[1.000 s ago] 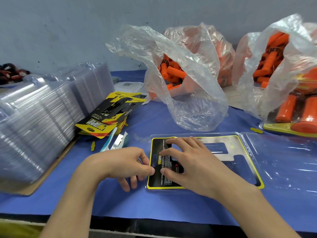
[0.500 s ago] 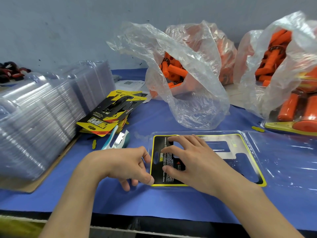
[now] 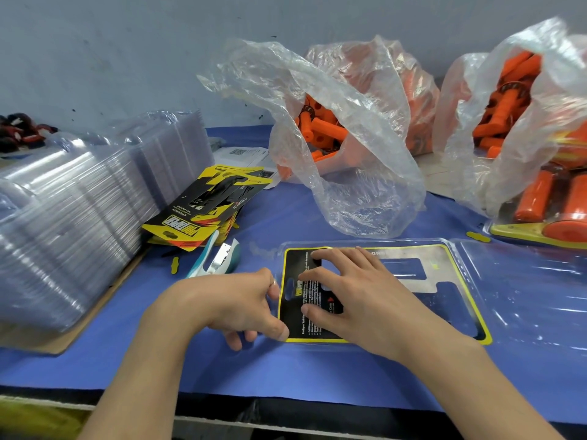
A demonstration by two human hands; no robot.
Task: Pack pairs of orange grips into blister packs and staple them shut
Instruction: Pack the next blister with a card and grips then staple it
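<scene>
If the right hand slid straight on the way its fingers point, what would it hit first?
Most likely the left hand, which pinches the blister pack's left edge right beside the right hand's fingers. If it passed just behind that hand, the stapler comes next; depth there is hard to judge.

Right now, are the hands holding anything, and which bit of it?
The left hand pinches the blister pack at its left edge, thumb on top near the front corner. The right hand grips nothing; its spread fingers press on the card.
</scene>
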